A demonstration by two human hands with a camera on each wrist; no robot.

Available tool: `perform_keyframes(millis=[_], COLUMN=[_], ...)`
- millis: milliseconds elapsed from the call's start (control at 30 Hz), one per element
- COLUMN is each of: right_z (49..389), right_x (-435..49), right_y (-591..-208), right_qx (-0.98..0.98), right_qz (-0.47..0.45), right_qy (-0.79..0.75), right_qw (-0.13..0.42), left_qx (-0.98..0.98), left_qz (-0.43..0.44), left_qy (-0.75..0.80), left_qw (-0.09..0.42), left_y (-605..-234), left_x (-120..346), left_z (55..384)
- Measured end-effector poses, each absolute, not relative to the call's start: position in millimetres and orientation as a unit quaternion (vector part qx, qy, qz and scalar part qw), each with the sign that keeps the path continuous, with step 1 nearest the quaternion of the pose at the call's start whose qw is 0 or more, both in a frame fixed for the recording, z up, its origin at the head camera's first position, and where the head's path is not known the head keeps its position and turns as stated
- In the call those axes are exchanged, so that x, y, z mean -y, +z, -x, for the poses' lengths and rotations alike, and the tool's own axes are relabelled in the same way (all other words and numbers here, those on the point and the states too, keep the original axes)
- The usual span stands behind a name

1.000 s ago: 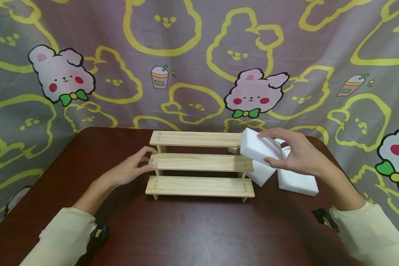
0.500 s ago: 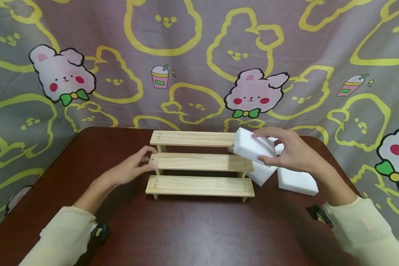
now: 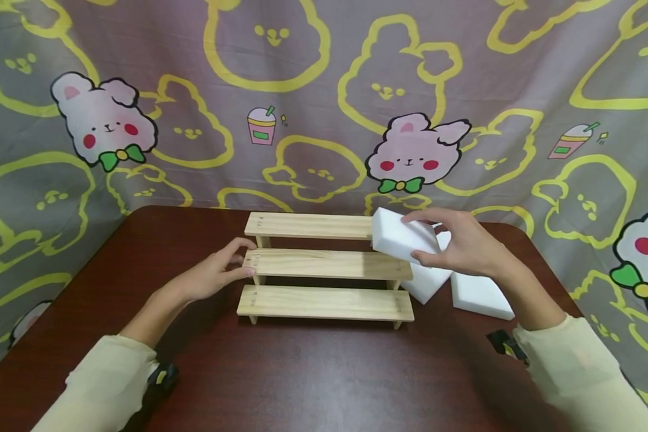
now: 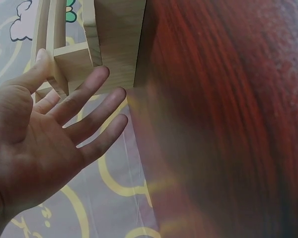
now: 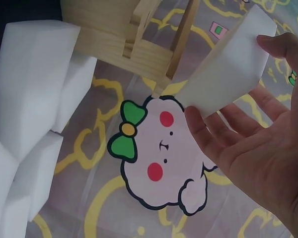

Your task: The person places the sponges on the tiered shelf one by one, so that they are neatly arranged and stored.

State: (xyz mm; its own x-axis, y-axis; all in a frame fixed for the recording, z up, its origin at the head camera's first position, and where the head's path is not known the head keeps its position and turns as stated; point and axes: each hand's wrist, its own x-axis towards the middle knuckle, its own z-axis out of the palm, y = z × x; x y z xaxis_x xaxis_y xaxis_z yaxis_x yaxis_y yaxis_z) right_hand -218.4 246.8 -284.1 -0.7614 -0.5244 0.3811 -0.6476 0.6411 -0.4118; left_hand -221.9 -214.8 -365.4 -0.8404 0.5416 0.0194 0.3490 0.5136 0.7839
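Observation:
A three-step wooden display rack (image 3: 324, 263) stands on the table. My left hand (image 3: 207, 277) is at its left end, thumb and index finger on either side of the middle board. In the left wrist view the other fingers of my left hand (image 4: 44, 134) are extended beside the rack (image 4: 119, 39). My right hand (image 3: 461, 245) grips a white foam block (image 3: 402, 233) between thumb and fingers. The tilted block is raised over the right end of the top board, hiding it. In the right wrist view my fingers support the foam block (image 5: 231, 64) from one side.
Several more white foam blocks lie to the right of the rack, one leaning behind its right end (image 3: 425, 282) and another flat (image 3: 480, 294). The dark red-brown table (image 3: 324, 372) extends in front. A patterned curtain (image 3: 313, 90) hangs behind the table.
My right hand has moved slightly left with the foam block, from beyond the rack's right end to over the top board. The left hand and rack have stayed put.

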Motion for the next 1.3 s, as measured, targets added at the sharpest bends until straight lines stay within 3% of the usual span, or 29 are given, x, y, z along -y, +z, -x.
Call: perform_keyframes(millis=[400, 1300], right_z=[229, 249], right_x=[-230, -203], right_y=[-289, -292], right_qx=[0.881, 0.877], right_qz=[-0.343, -0.339], right_qy=[0.298, 0.33], right_qw=[0.13, 0.082], left_qx=[-0.86, -0.861], left_qz=[-0.265, -0.261], left_qy=[0.42, 0.42], left_qw=[0.117, 0.124], left_y=[-365, -363], left_x=[215, 215], left_z=[223, 222])
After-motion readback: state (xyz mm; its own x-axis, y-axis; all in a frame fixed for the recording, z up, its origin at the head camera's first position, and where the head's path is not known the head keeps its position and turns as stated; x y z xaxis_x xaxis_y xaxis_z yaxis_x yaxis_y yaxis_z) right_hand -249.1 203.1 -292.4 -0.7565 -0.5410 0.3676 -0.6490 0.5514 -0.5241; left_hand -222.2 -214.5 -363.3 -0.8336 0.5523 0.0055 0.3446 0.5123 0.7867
